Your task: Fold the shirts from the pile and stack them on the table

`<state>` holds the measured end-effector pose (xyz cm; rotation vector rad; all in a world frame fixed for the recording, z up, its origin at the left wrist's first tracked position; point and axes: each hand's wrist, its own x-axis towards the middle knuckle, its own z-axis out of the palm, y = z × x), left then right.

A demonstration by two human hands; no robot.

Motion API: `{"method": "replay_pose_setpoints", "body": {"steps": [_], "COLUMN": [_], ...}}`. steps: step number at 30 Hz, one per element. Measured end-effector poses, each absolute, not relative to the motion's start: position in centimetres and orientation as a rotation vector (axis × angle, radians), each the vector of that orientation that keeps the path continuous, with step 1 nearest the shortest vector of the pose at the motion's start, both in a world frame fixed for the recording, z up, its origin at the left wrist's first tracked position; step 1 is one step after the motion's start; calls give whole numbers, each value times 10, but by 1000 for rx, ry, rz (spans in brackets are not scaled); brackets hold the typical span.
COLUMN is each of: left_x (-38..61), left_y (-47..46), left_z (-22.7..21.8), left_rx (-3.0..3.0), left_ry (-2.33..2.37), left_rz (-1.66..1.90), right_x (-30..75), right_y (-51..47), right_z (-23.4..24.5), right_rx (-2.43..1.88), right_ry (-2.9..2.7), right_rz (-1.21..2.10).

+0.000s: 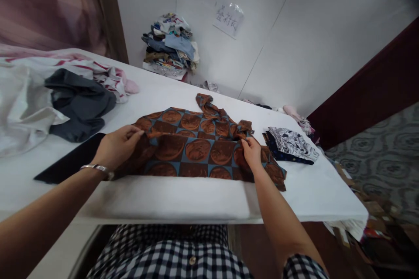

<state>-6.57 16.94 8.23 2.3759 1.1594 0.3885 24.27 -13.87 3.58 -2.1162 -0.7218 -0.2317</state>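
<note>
A brown and blue patterned garment lies spread across the white table in front of me. My left hand, with a metal bracelet on its wrist, pinches the garment's left edge. My right hand is closed on a fold of the same garment at its right side. Both hands grip the fabric low over the table top. A bunched part of the garment sticks up at its far edge.
A folded black-and-white patterned cloth lies right of the garment. A dark grey garment and striped white fabric lie at the left, beside a black flat piece. A pile of clothes sits against the far wall.
</note>
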Motion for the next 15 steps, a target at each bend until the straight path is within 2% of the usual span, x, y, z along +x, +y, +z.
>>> {"method": "replay_pose_setpoints", "body": {"steps": [4, 7, 9, 12, 15], "left_x": [-60, -61, -64, -69, -73], "left_y": [176, 168, 157, 141, 138], "left_z": [81, 73, 60, 32, 7], "left_rx": [2506, 2629, 2724, 2796, 2834], "left_ry": [1177, 1011, 751, 426, 460], "left_rz": [208, 418, 523, 466, 363], "right_x": [236, 221, 210, 195, 184], "right_y": [-129, -136, -147, -166, -180], "right_z": [28, 20, 15, 7, 3], "right_rx": [-2171, -2100, -2106, -2208, -2325], "right_ry": [-765, -892, -1020, -1198, -1260], "right_rz": [-62, 15, -12, -28, -29]}}
